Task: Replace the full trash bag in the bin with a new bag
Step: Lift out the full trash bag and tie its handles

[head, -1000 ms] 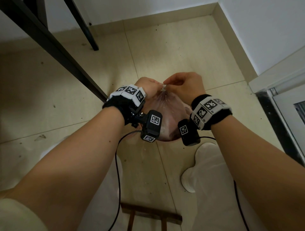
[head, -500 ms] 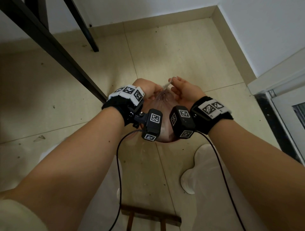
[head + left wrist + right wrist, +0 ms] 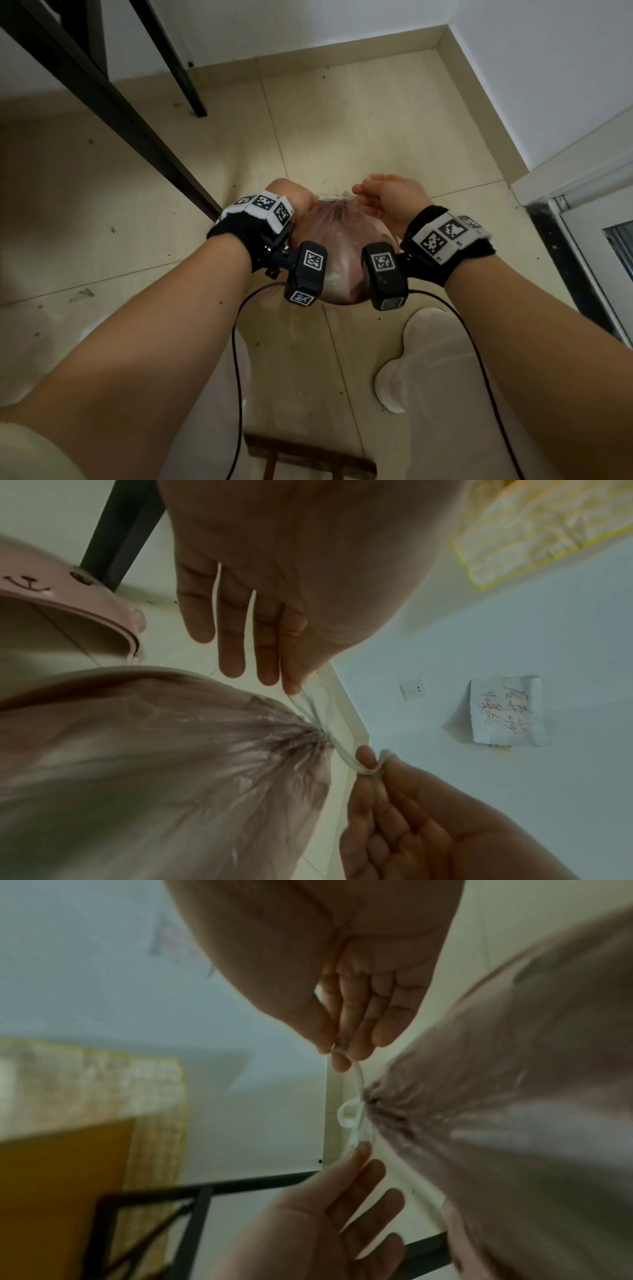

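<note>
Two hands are working the bag, which is sitting in the bin: left hand and right hand each pinching a drawstring end. The film looks thin, slippery and tear-prone, so lifting by the gathered neck seems safest.

The bulging pink translucent plastic trash bag is filling the gap between both wrists, the slanting black metal frame bar is hemming in the left side, the white wall with beige skirting is closing the right, and bare beige tiled floor is lying open ahead.
</note>
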